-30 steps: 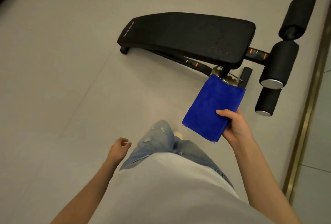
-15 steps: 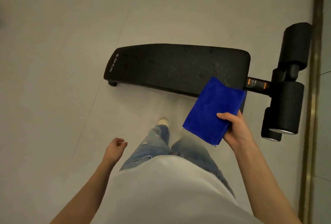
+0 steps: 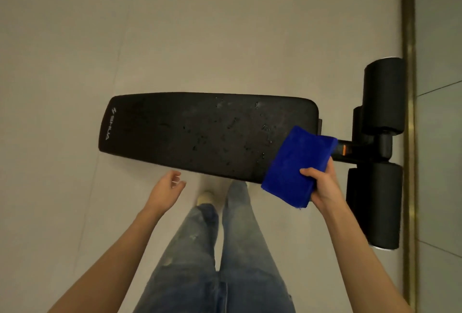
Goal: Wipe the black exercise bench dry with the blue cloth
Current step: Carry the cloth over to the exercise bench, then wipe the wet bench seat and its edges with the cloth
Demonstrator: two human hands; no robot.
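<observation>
Where the black exercise bench (image 3: 200,135) lies lengthwise across the floor (image 3: 62,62), pale tile stays open on its far side and off its left end, while its right end sits close to a brass strip (image 3: 408,87) running near to far along the right of the view. The near long edge of the pad lies just beyond the person's feet; one light shoe (image 3: 205,197) shows there, just short of that edge. Water droplets (image 3: 225,127) dot the right half of the pad (thickest toward the middle and far right).

There is one bench, one blue cloth (image 3: 297,165), and three black foam rollers that can be made out at the right end: one on the far side (image 3: 383,95) and two on the near side, stacked in view (image 3: 375,205).

The right hand (image 3: 322,182) reaches forward from a bare forearm and is clamped on the folded cloth, thumb on top and fingers wrapped beneath its right edge. The cloth covers the pad's near right corner; whether it touches the surface cannot be told. The left hand (image 3: 166,187) holds nothing: it hovers loosely spread, fingers slightly curled, just short of the pad's near edge toward the middle. Blue jeans (image 3: 225,250) fill the near centre.
</observation>
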